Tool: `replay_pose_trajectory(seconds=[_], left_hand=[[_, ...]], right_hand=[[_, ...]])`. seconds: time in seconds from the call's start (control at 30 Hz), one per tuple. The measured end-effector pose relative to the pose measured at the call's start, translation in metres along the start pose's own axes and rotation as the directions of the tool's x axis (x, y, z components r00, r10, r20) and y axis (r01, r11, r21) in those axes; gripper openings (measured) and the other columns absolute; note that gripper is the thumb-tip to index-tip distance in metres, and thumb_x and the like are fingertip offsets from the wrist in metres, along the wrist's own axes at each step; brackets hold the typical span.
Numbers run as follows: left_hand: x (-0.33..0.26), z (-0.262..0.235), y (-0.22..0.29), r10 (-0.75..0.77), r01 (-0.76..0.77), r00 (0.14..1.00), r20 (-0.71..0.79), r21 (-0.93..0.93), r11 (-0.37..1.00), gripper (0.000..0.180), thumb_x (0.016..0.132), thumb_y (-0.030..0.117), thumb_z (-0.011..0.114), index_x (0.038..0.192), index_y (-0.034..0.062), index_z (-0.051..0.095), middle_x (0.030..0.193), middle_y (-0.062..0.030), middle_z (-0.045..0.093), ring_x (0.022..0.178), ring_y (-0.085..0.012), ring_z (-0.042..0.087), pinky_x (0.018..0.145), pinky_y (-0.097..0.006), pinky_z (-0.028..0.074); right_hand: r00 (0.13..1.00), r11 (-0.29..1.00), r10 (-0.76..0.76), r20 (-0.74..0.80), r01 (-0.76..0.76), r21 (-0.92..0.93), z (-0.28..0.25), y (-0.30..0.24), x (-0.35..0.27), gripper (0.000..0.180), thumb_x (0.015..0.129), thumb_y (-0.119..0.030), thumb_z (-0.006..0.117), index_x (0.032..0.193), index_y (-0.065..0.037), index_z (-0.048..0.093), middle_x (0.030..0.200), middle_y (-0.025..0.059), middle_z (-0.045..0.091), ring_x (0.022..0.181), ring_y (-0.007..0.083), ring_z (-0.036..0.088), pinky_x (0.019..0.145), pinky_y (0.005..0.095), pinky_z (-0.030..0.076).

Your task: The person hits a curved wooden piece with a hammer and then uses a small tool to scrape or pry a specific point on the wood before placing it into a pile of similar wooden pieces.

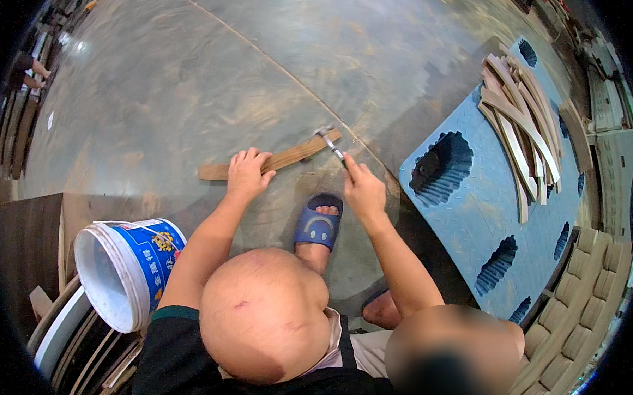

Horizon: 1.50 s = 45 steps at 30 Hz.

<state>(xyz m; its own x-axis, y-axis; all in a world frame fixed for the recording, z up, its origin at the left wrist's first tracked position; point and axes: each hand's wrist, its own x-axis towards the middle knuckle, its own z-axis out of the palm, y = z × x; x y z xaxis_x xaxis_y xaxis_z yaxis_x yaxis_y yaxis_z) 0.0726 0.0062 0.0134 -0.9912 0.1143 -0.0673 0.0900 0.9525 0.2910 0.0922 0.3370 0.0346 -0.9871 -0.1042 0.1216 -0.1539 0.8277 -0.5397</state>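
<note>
Single head-worn fisheye view, looking steeply down, close over the knees, concrete floor (195, 72) bending toward the rim

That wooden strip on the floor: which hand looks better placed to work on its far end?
Probably the right hand: it grips a hammer whose head sits at the far end of the wooden strip. The left hand presses flat on the strip's middle.
</note>
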Motion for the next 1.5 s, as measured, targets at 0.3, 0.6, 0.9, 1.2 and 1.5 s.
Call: replay_pose_trajectory(seconds=[0.3,0.6,0.9,1.2,1.5], left_hand=[[0.000,0.010,-0.005,-0.074,0.075,0.996,0.059,-0.026,0.997,0.052,0.087,0.031,0.092,0.137,0.0252,0.081,0.129,-0.0014,0.066,0.125,-0.0298,0.060,0.105,-0.047,0.051],[0.000,0.002,0.002,-0.074,0.074,0.993,0.089,-0.004,0.997,0.051,0.090,0.032,0.090,0.140,0.0259,0.080,0.129,-0.0016,0.066,0.123,-0.0288,0.061,0.107,-0.047,0.050],[-0.003,0.008,-0.004,0.292,-0.290,0.956,0.008,0.144,0.946,0.055,0.094,0.022,0.083,0.148,0.0270,0.074,0.133,-0.0004,0.070,0.115,-0.0285,0.066,0.105,-0.044,0.054],[-0.004,0.021,-0.005,0.249,-0.253,0.967,0.046,0.235,0.939,0.052,0.096,0.016,0.076,0.147,0.0291,0.076,0.128,0.0027,0.069,0.113,-0.0252,0.062,0.094,-0.041,0.053],[0.003,0.021,-0.002,0.247,-0.251,0.968,0.045,0.213,0.944,0.053,0.095,0.014,0.077,0.144,0.0328,0.078,0.124,0.0035,0.067,0.113,-0.0241,0.062,0.095,-0.041,0.052]], right_hand=[[0.957,0.987,-0.084,0.279,0.118,-0.109,0.052,-0.041,-0.023,0.047,0.101,-0.021,0.069,0.148,-0.024,0.068,0.105,0.0124,0.074,0.094,0.0373,0.078,0.076,0.0515,0.064],[0.968,0.968,0.242,-0.069,-0.235,0.091,0.013,0.013,-0.023,0.038,0.110,-0.026,0.068,0.147,-0.018,0.069,0.111,0.0193,0.077,0.094,0.0429,0.076,0.080,0.0554,0.060],[0.792,0.378,0.415,0.448,-0.598,0.707,0.020,0.039,0.017,0.033,0.109,-0.023,0.076,0.133,-0.002,0.069,0.080,0.0002,0.067,0.067,0.0110,0.058,0.060,0.0303,0.045],[0.951,0.863,0.272,0.148,-0.309,0.399,0.057,0.088,0.025,0.045,0.111,-0.033,0.072,0.144,-0.003,0.075,0.109,0.0078,0.084,0.100,0.0188,0.075,0.093,0.0340,0.058],[0.879,0.878,0.261,0.399,-0.388,0.280,0.053,0.110,0.015,0.048,0.107,-0.045,0.072,0.144,-0.014,0.078,0.131,0.0182,0.082,0.124,0.0311,0.078,0.107,0.0447,0.057]])
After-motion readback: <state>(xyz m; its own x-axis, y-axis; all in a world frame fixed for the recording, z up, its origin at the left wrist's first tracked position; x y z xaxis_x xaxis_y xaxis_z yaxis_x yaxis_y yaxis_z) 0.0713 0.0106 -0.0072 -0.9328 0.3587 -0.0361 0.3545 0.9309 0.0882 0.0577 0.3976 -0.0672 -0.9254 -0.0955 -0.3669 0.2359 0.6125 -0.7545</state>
